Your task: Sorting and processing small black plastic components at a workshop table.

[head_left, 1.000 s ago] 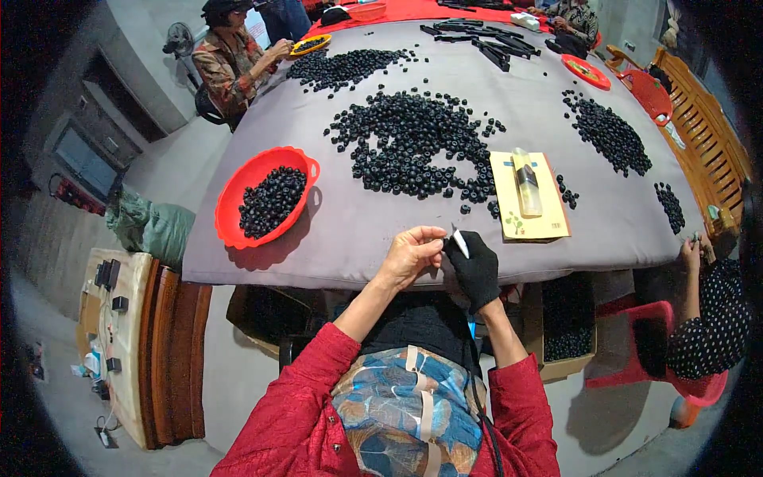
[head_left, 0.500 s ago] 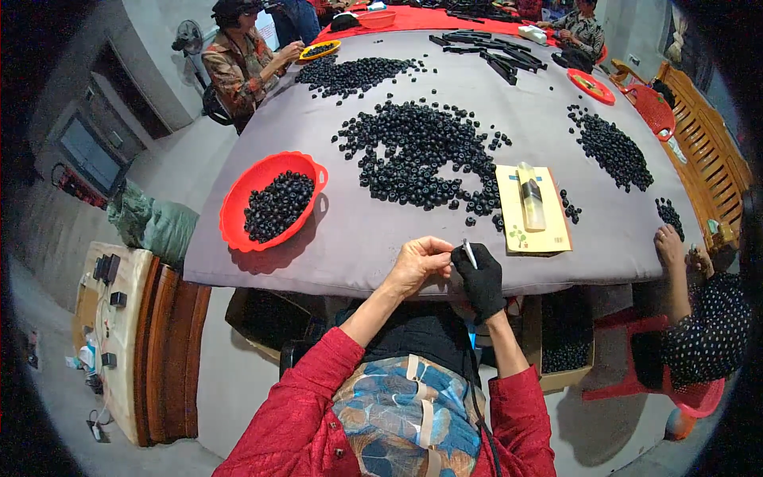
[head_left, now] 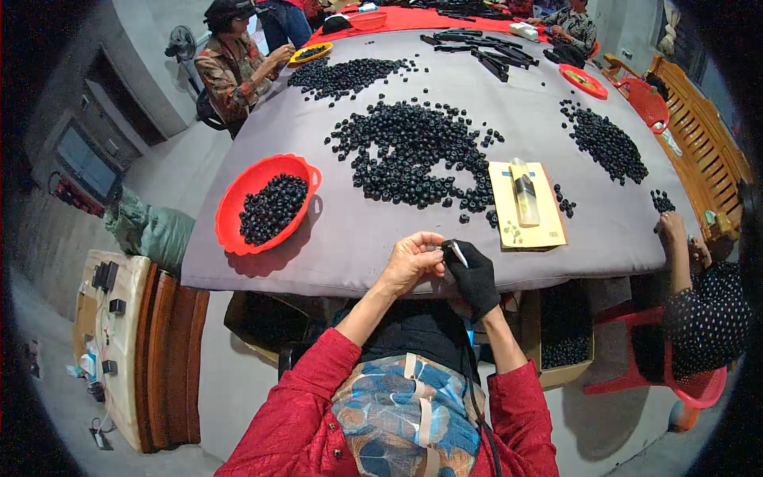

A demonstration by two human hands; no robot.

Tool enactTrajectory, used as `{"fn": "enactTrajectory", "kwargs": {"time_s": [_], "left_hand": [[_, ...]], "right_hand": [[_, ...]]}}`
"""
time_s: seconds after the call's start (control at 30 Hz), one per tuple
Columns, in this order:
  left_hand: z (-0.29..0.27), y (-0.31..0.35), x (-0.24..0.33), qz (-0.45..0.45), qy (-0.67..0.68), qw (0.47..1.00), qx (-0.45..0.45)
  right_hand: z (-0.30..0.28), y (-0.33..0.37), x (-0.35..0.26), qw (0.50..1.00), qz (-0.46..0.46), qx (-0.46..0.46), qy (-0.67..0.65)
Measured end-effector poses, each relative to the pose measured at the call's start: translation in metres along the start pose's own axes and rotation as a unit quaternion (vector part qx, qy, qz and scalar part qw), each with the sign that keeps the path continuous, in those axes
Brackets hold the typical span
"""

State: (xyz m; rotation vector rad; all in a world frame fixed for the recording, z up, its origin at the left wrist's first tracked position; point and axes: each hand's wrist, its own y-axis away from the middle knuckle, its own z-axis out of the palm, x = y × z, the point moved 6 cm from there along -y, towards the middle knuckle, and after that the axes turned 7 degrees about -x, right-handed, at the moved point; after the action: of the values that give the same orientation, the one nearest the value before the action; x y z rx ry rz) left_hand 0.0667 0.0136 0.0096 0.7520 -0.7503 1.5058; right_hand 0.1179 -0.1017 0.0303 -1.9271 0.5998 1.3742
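- Left hand (head_left: 415,261): bare, at the table's near edge, fingers curled towards the right hand. Whether its thumb and forefinger grip anything cannot be told; the spot is too small to read.
- Right hand (head_left: 472,280): in a black knitted glove, just beside the left; fingers closed on a slim white pointed tool (head_left: 458,254).
- Tool position: tilted, upper end towards the left hand.
- Table (head_left: 358,262): covered in grey cloth.
- Large spread of small black rounded pieces (head_left: 417,147): loose on the cloth, beyond both hands.
- Red plastic bowl with scalloped rim (head_left: 228,213): left of the hands, partly filled with similar black pieces.
- Yellow rectangular pad (head_left: 551,232): right of the spread, bearing a translucent tube-shaped container (head_left: 524,195).
- Co-worker's hand (head_left: 674,226): at the right edge, near a small black cluster (head_left: 662,201).
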Motion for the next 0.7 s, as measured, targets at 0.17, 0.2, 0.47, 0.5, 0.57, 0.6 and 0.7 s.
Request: {"fn": "enactTrajectory", "kwargs": {"time_s": [0.17, 0.2, 0.47, 0.5, 0.57, 0.6, 0.7], "left_hand": [[0.0, 0.0, -0.001, 0.002, 0.011, 0.998, 0.056], [-0.001, -0.001, -0.002, 0.001, 0.012, 0.998, 0.056], [-0.002, 0.002, -0.004, 0.025, 0.029, 0.996, 0.076], [-0.001, 0.001, -0.004, 0.025, 0.021, 0.998, 0.057], [-0.002, 0.003, -0.003, 0.025, 0.007, 0.999, 0.034], [-0.001, 0.003, -0.002, 0.026, -0.006, 1.0, 0.014], [0.0, 0.006, -0.001, 0.014, 0.019, 1.0, 0.02]], "right_hand": [[-0.003, 0.001, -0.007, 0.998, -0.018, 0.021, 0.053], [-0.002, 0.001, -0.006, 0.997, -0.005, 0.029, 0.065], [-0.001, 0.004, 0.001, 0.995, 0.029, 0.049, 0.086], [-0.002, 0.005, 0.003, 0.995, 0.028, 0.051, 0.086], [-0.002, 0.004, -0.001, 0.996, 0.004, 0.046, 0.083], [-0.003, 0.004, -0.003, 0.995, 0.003, 0.047, 0.083], [0.0, 0.004, -0.008, 0.998, 0.024, 0.008, 0.05]]}}
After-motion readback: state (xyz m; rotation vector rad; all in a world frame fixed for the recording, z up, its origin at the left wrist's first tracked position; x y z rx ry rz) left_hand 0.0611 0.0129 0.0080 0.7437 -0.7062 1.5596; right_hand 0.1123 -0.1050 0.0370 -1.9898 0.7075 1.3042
